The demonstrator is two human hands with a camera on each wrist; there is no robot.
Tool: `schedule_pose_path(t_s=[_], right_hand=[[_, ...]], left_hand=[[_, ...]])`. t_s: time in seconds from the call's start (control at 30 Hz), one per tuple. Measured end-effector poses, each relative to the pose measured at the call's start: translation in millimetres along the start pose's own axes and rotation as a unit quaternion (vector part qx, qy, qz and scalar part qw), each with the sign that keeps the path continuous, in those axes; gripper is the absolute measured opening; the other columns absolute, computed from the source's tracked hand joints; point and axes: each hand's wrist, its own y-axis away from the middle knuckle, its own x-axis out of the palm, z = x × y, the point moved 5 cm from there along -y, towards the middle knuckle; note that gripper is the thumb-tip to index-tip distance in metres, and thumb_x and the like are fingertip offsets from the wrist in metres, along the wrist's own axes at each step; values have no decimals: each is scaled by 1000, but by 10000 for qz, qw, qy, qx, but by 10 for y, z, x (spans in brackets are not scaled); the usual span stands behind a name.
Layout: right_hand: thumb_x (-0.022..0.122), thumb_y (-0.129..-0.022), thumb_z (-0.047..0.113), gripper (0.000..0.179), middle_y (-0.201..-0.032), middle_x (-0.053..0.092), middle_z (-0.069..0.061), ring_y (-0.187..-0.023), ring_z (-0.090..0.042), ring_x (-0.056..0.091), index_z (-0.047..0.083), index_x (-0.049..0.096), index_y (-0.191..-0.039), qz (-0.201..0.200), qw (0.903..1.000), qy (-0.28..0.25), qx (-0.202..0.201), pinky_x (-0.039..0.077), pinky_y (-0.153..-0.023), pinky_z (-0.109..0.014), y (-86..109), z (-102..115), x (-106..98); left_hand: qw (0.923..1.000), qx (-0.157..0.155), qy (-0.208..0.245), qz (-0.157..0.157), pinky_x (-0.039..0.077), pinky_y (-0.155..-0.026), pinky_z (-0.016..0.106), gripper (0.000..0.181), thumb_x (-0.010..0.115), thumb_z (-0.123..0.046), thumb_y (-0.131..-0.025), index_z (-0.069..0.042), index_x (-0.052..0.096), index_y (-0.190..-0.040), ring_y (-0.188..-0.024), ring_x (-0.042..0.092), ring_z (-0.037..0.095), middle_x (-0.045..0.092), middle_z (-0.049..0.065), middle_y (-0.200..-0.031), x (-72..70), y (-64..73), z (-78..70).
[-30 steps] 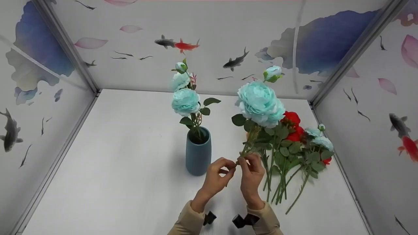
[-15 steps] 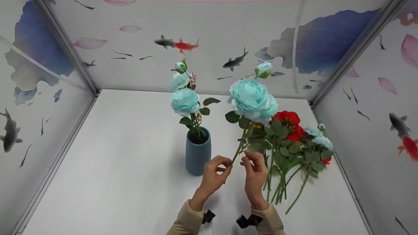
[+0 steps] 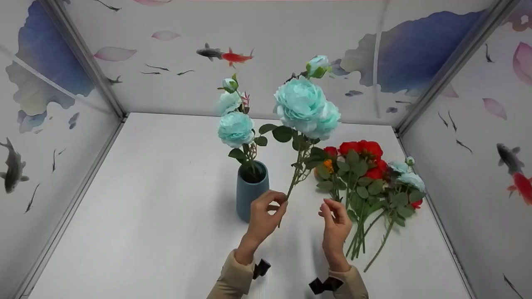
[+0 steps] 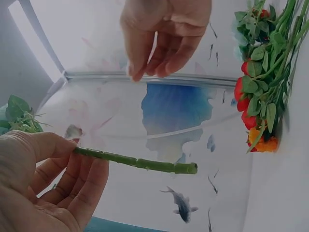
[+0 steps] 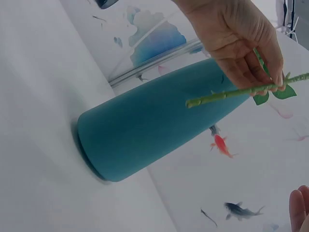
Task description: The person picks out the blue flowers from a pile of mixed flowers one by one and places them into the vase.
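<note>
My left hand [image 3: 261,218] pinches the green stem of a pale turquoise artificial peony [image 3: 300,104] between thumb and fingers. Its blooms and bud stand up and away, right of the vase. In the left wrist view the bare lower stem [image 4: 140,163] sticks out past the fingertips. To the right, my right hand [image 3: 337,230] hovers apart from the stem, fingers loosely bent, holding nothing. A blue vase [image 3: 249,195] stands upright just behind my left hand. Another turquoise peony spray [image 3: 236,129] is in it.
On the table's right side lies a pile of artificial flowers: red blooms [image 3: 360,150], an orange bloom [image 3: 328,166] and smaller turquoise blooms [image 3: 410,181], stems toward me. White panels [image 3: 166,91] with printed fish enclose the white table [image 3: 158,199] at back and sides.
The right hand has let go of the peony's stem and moved right, away from it. The left hand has carried the peony left and slightly up, closer to the vase.
</note>
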Motion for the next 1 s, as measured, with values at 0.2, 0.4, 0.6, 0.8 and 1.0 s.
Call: schedule_pose_path(t_s=[0.2, 0.4, 0.6, 0.8, 1.0], right_hand=[[59, -88, -5, 19, -86, 63, -11, -75, -14, 58, -19, 58, -101, -349, 9992, -139, 147, 51, -67, -20, -16, -69, -222], [60, -87, -6, 21, -85, 63, -12, -75, -18, 59, -20, 58, -102, -721, 9969, 43, 326, 50, -66, -20, -37, -84, -497], [59, -87, -6, 22, -84, 63, -8, -74, -14, 58, -22, 57, -102, -1038, 9917, 478, 588, 49, -67, -18, -27, -65, -725], [62, -86, -3, 22, -83, 64, 0, -75, -11, 55, -18, 60, -102, -1499, 9839, 610, 758, 49, -64, -16, -48, -262, -1012], [63, -87, 0, 23, -81, 64, 1, -75, -13, 53, -17, 61, -103, -1601, 9798, 960, 720, 47, -64, -19, -70, -301, -1200]], left_hand=[[9994, 244, -110, -230, 54, -57, 26, 17, 64, 18, -75, 5, 65, -85, -69, 62, 26, 62, 16, -79, -96, -101, -101], [9973, 521, -242, -452, 55, -54, 31, 17, 64, 19, -73, 7, 64, -85, -69, 62, 26, 61, 17, -79, -215, -209, -208], [9956, 641, -381, -562, 55, -55, 31, 19, 64, 19, -74, 5, 64, -87, -70, 62, 25, 62, 16, -81, -305, -292, -271], [9940, 798, -347, -660, 55, -54, 33, 18, 63, 20, -73, 7, 63, -86, -68, 62, 26, 61, 18, -80, -372, -359, -323], [9928, 890, -360, -715, 55, -54, 34, 17, 63, 20, -73, 9, 62, -86, -66, 62, 26, 60, 18, -78, -408, -417, -369]])
